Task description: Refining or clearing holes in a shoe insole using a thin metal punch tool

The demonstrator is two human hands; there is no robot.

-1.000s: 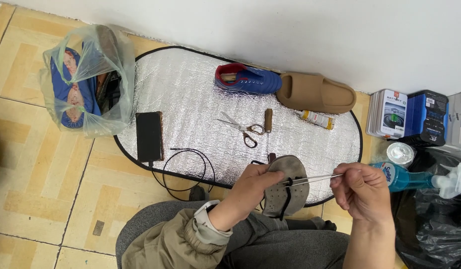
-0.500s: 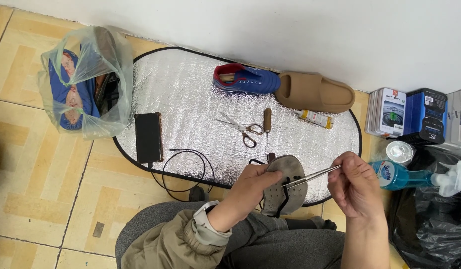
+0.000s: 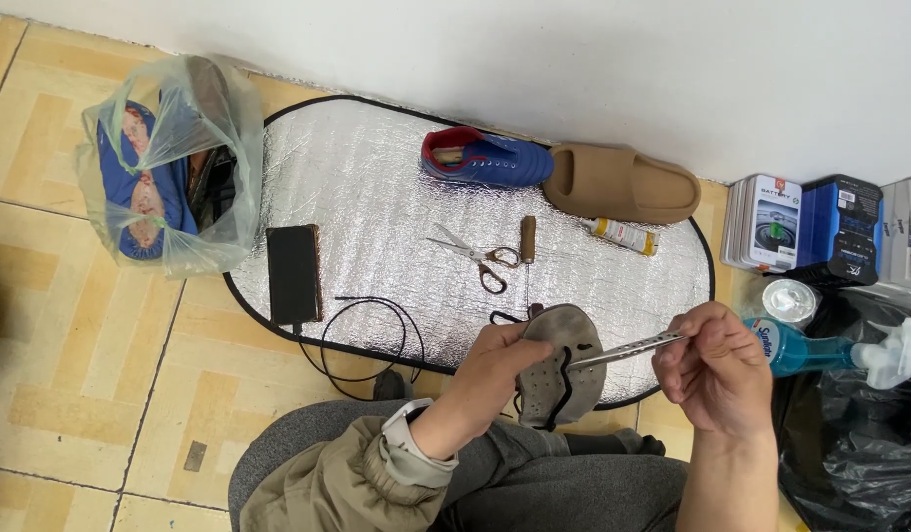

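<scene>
Your left hand (image 3: 495, 366) grips the worn grey shoe (image 3: 559, 366); your right hand (image 3: 716, 369) pinches metal tweezers (image 3: 623, 350) at its upper. Stitching or picking appears underway; next, steady the tip.

Tiled floor corner against a plain white wall

Tan floor tiles (image 3: 71, 394) in a parquet-like pattern meet the white wall (image 3: 573, 59); an oval silver foil mat (image 3: 376, 197) with black edging lies flat by the wall under even, soft light.

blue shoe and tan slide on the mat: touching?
Touching. In the head view the blue shoe's toe meets the tan slide's end, no mat visible between.
</scene>
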